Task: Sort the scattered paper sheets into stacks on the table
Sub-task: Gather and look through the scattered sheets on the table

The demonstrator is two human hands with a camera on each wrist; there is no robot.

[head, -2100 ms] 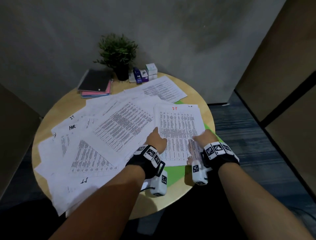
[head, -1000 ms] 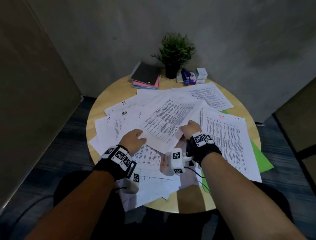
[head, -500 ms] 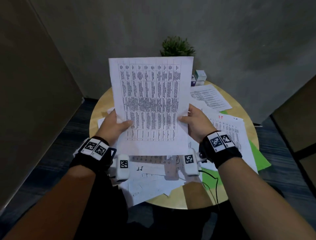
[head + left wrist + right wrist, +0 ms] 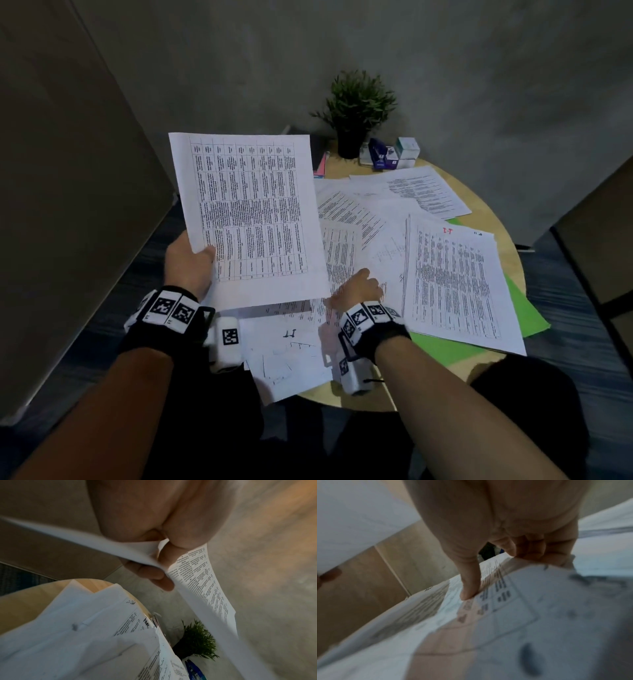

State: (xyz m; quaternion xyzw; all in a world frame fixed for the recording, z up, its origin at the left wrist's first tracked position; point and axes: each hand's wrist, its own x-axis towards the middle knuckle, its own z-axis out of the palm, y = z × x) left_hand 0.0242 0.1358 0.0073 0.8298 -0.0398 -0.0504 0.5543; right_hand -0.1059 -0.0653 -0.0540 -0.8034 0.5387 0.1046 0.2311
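My left hand (image 4: 188, 263) grips a printed table sheet (image 4: 250, 219) by its lower left edge and holds it upright above the table's left side. In the left wrist view the thumb and fingers (image 4: 159, 561) pinch that sheet (image 4: 197, 574). My right hand (image 4: 358, 287) is down on the scattered sheets (image 4: 356, 219) at the table's near middle. Its thumb (image 4: 469, 593) lies on top of a printed sheet (image 4: 505, 615) and the curled fingers sit behind its edge. A squared stack marked IT in red (image 4: 452, 284) lies on the right.
The round wooden table (image 4: 503, 250) stands against a grey wall. A green folder (image 4: 527, 315) pokes out under the IT stack. At the back are a potted plant (image 4: 356, 106), small boxes (image 4: 394, 154) and notebooks (image 4: 320, 161). More loose sheets (image 4: 85, 628) cover the left.
My right hand has let go of the raised sheet and dropped onto the pile. The left hand alone now holds that sheet, shifted a little left.
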